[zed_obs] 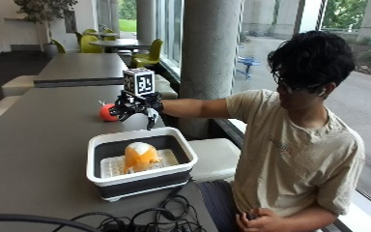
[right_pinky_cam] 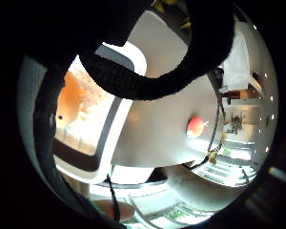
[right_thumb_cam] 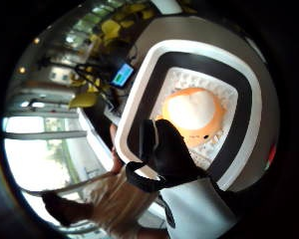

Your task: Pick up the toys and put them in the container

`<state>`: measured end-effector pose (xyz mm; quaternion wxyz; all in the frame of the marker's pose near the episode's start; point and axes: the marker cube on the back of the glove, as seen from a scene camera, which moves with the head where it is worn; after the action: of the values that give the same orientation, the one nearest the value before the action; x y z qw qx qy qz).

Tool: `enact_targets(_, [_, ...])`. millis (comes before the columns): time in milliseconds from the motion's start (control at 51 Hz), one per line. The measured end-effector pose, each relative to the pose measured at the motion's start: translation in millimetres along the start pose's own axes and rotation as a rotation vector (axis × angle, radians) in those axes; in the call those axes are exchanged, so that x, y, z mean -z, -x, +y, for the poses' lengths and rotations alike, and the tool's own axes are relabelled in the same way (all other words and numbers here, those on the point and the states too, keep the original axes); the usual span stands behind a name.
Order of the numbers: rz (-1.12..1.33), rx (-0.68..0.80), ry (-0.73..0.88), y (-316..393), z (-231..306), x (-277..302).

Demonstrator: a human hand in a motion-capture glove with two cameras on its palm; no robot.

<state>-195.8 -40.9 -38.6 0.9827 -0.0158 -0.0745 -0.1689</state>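
Observation:
In the outside view my gloved right hand point(zed_obs: 137, 107) hovers above the grey table point(zed_obs: 44, 140), its fingers spread and hanging down with nothing in them. A small red ball-like toy point(zed_obs: 107, 112) lies on the table just beside the hand, on its far side from the person. Nearer the front stands the white and black container point(zed_obs: 144, 175) with an orange and white toy point(zed_obs: 140, 155) inside. The palm views show the same container point(right_thumb_cam: 139, 89) and orange toy point(right_thumb_cam: 194, 112) below the glove's fingers point(right_thumb_cam: 169, 149), and the red toy point(right_pinky_cam: 195, 126) on the tabletop.
Black cables point(zed_obs: 140, 217) lie coiled at the table's front edge beside the container. A white bench seat point(zed_obs: 214, 154) and a concrete column point(zed_obs: 211, 48) stand along the table's right side. Another table point(zed_obs: 82, 65) stands behind.

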Motion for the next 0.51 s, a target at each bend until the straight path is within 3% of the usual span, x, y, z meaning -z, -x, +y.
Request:
enact_targets(392, [0.057, -0.136, -0.012, -75.7, 34.9, -18.3])
enact_targets(510, [0.012, -0.255, -0.067, -106.3, 52.4, -25.1])
